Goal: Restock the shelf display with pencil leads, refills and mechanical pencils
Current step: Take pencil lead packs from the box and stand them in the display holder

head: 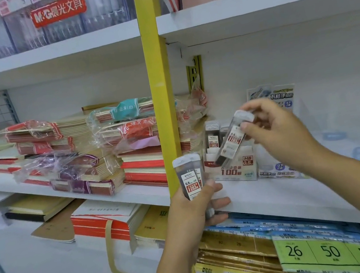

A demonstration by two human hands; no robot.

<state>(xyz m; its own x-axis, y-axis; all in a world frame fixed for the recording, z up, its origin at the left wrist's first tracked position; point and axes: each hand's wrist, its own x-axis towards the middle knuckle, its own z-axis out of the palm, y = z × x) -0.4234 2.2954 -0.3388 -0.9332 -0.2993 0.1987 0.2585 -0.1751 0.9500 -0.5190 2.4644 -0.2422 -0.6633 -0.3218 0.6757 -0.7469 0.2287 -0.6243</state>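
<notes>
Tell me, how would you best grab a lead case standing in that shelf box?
Pinch the case by its upper half, coming from above. It stands upright, and only that part rises clear of the box. The cardboard front hides the rest.

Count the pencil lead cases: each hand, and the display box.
Clear plastic white-capped lead cases gripped in left hand: 2
Tilted lead case pinched in right hand: 1
In white cardboard display box, standing lead cases: 2 visible
Total: 5
</notes>
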